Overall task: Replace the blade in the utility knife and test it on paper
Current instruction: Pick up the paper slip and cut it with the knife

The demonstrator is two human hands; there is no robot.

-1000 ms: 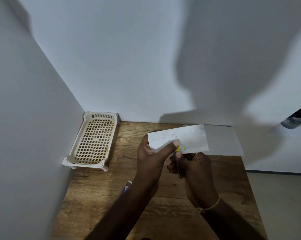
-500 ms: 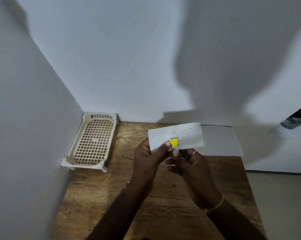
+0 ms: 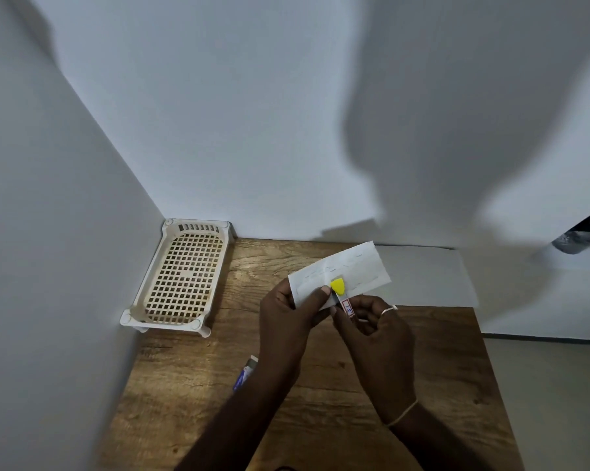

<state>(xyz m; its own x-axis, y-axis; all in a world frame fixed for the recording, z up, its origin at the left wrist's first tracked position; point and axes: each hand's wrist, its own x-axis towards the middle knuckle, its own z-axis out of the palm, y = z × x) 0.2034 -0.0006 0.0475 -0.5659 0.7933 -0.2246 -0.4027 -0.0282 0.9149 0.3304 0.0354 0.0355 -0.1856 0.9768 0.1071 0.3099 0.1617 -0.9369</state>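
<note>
Tilted now, right end lifted higher than half a second back: paper slip (image 3: 341,275), with the yellow-tipped knife (image 3: 341,294) pushed further up across its lower edge. Pinched at the slip's left end between thumb and fingers: left hand (image 3: 286,321). Curled tight round the knife's body just below the slip: right hand (image 3: 378,331), ring on one finger. Blade itself too small to make out. Looks like the testing step, blade change apparently done. Next, probably a steady draw through the slip, kept taut, edge clear of the left thumb, which sits right beside the yellow tip. Behind the slip, a larger sheet (image 3: 429,280) flat on the wooden table (image 3: 320,419). Well left of the slip, an empty plastic basket (image 3: 181,277). Below it, half hidden by the left forearm, a small packet (image 3: 246,375).
</note>
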